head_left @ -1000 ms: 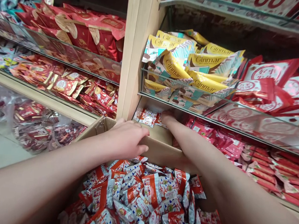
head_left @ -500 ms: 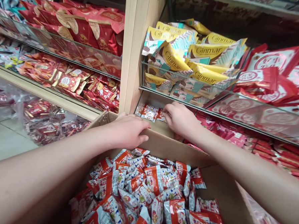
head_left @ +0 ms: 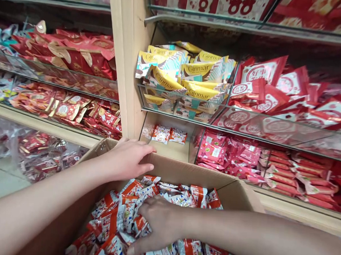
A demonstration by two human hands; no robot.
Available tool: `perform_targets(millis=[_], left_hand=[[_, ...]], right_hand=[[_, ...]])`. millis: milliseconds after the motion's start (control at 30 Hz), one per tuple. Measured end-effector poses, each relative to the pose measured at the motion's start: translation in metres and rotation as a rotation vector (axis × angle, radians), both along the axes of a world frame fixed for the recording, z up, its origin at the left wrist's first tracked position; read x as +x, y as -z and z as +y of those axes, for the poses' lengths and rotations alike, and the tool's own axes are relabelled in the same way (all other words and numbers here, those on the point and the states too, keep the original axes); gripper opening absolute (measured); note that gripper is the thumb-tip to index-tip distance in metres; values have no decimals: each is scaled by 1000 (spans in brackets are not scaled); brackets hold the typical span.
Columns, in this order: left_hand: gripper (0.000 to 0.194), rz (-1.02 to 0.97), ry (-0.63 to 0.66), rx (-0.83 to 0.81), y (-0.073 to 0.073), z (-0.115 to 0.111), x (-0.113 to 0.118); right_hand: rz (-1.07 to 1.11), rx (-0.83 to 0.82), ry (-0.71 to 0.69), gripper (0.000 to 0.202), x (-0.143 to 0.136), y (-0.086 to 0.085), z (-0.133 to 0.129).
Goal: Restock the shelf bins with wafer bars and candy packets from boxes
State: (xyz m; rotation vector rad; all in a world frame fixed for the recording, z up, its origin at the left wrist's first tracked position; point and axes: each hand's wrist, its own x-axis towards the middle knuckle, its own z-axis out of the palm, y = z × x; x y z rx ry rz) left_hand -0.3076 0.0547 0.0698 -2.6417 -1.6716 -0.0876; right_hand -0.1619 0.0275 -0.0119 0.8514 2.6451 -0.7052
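A cardboard box stands against the shelf, filled with small red-and-white packets. My left hand rests on the box's back rim, its fingers draped over the edge and the thumb apart, holding nothing. Inside the box, my right hand lies over the packets, thumb and fingers spread around some of them. Its fingertips are partly hidden, and no packet is plainly gripped. Two matching packets lie side by side in the lower shelf compartment just beyond the box.
Yellow Ginmar packets fill the shelf above, beside red-and-white bags. Pink packets lie right of the lower compartment. A wooden post divides the shelves. Clear plastic bags of red packets are on the floor at left.
My right hand has left the lower shelf compartment and come down into the box onto the packets. My left hand stays on the rim. The view has shifted, showing more shelf at right.
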Motion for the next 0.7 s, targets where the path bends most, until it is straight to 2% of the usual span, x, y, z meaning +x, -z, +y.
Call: perform_targets(millis=[133,300,400,500,567,633,700], left_hand=[[39,-5,-11,-12,-2,0,0],[41,4,-6,-15,-3,1,1],[41,11,-9,-20,-2,2,1],[40,-40,-8,-16,-2,1,1],[38,-202,10,-6,-3,-1,3],[36,-492,36,-25,-7,-4,6],[34,-819,64,-118,-12,-9,9]], right_hand=[[44,105,-32,60,2,-2,-17],[182,162,-83,56,4,0,-28],[89,29,-41,53,3,0,-23],[71,-112,121,47,3,-5,-11],[179,-134,221,31,7,-13,-2],[369,-130,308,18,15,-26,8],[625,-163,375,14,25,-39,17]])
